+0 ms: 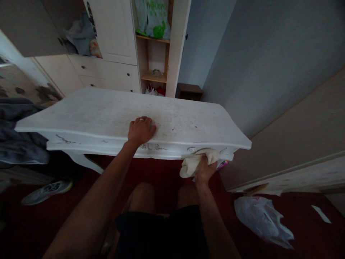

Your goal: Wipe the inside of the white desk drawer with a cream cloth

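Observation:
A white table (107,108) with a smudged, stained top and carved, dark-lined trim stands in front of me. My left hand (141,130) rests on its top close to the front edge, thumb apart from the fingers, a ring on one finger. In my right hand (205,171) is a bunched cream cloth (191,164), which lies against the right part of the table's front panel. Just above the cloth a round white knob (191,149) shows. The cloth hides some of the lower trim.
Behind the table are a white wardrobe (118,32) and open shelves (154,77) with bags. Dark clothing (21,133) hangs at the left, above a grey shoe (47,192). A plastic bag (262,219) lies on the red floor at the right, near the wall.

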Motion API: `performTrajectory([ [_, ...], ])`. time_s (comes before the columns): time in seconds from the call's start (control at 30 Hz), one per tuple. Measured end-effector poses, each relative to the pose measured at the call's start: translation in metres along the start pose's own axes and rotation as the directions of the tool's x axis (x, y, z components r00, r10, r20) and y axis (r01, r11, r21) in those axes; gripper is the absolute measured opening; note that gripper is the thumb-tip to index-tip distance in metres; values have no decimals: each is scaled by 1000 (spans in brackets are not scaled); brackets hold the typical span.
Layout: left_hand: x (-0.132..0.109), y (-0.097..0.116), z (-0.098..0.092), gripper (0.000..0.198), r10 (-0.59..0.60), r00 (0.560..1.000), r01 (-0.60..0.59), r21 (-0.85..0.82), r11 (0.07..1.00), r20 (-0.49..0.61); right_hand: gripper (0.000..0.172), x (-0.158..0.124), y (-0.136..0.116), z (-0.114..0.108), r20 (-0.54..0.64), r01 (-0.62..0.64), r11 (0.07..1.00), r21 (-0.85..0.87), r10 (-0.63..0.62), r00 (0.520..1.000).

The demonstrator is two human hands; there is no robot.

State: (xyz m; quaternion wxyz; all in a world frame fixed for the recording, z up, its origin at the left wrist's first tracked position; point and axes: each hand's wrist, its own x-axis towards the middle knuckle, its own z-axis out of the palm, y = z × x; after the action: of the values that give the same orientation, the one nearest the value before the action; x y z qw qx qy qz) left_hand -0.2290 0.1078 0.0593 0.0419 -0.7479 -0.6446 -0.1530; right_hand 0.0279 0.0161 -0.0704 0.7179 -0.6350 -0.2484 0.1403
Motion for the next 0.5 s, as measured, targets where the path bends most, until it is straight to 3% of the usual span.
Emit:
performTrajectory([
  [0.2, 0, -1, 1, 46, 10, 1000, -10, -7, 1000, -11, 52, -92, -9, 64, 73, -217, 957, 195, 206, 976],
  [0.33, -1, -2, 3, 44, 16, 999, -16, -12, 1000, -33, 56, -140, -24, 108, 206, -332, 915, 230, 288, 935],
  [0.4, -1, -2, 3, 43, 21, 999, -22, -22, 1000, -40, 59, -151, -31, 117, 252, -341, 917, 207, 287, 924],
  [0.5, -1, -2, 3, 42, 17, 999, -19, -34, 999, -38, 59, -155, -38, 113, 254, -388, 893, 229, 329, 909],
])
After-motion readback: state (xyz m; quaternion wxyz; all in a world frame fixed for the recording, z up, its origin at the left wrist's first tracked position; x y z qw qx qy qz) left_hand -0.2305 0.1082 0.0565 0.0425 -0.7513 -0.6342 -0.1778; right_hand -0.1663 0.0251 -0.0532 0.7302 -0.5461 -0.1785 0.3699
